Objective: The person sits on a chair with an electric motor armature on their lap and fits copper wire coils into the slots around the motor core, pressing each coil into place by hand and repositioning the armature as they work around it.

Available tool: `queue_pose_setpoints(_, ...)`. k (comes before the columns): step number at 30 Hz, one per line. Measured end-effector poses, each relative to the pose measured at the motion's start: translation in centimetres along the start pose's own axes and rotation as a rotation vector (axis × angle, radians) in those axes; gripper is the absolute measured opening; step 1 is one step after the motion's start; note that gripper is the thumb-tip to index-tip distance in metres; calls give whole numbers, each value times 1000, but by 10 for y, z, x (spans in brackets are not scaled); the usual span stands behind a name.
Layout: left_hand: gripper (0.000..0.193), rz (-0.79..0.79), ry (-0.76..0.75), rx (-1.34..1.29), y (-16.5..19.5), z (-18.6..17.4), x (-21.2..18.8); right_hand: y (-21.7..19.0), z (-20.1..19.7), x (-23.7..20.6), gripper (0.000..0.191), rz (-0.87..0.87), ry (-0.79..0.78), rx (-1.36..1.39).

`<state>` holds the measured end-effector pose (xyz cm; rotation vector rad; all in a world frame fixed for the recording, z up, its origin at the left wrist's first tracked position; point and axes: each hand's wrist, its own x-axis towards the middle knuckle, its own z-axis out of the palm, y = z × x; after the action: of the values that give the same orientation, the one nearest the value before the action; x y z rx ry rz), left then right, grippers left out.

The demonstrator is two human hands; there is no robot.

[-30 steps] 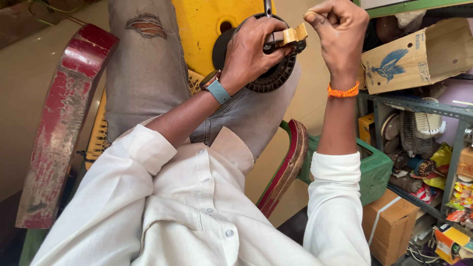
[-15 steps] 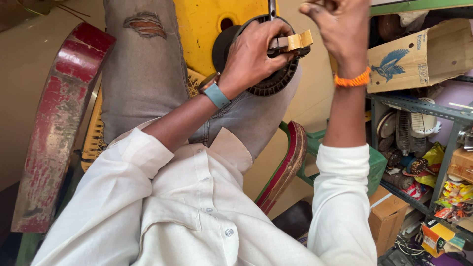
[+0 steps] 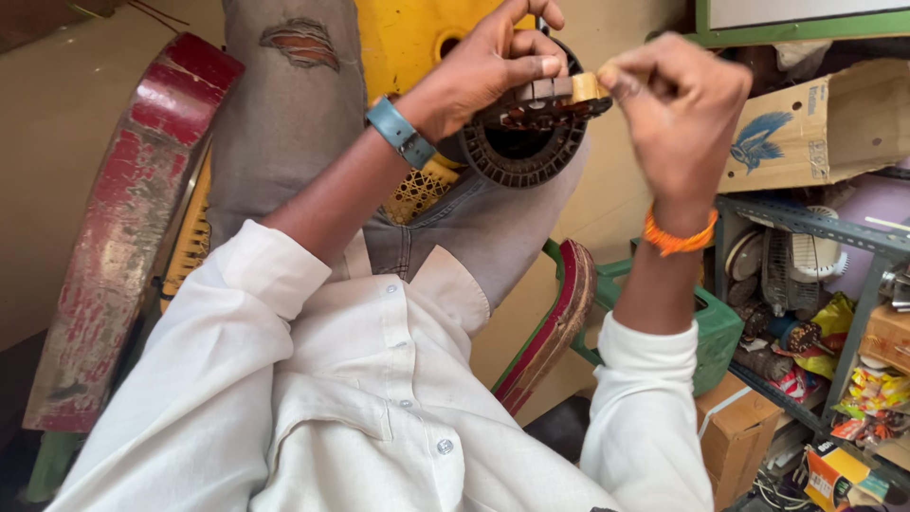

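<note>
While both hands work above the lap, the left hand (image 3: 488, 66) grips a dark ribbed motor stator ring (image 3: 521, 142) and the right hand (image 3: 678, 109) pinches a small tan paper strip (image 3: 586, 87) at its top edge.

Left fingers curled round the ring's upper rim, thumb pressing on the slotted face; ring held in the air just over the grey-jeaned thigh (image 3: 284, 114), yellow plastic part (image 3: 417, 38) behind it. Right fingers bunched tight, thumb and forefinger closed on the strip's end, touching the ring. Risks, as a judgement: strip looks thin, could buckle or tear if pushed at an angle; ring is held one-handed, so a slack grip could let it twist or drop to the lap. Cluttered metal shelf (image 3: 806, 228) at right.
</note>
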<state>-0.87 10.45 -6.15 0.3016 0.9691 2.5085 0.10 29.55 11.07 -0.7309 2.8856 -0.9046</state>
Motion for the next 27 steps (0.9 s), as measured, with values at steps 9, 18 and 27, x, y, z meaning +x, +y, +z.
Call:
queue_pose_setpoints(9,23,173,-123,275,8,-9,14,-25,66,-70,4,241,193,-49)
queue_pose_setpoints(18,49,502,224,1055,16,43,-21,18,66,-104,4,391,223,269)
queue_pose_setpoints(27,38,543,296,1082,-1,32,-21,61,15,-30,10,26,341,52)
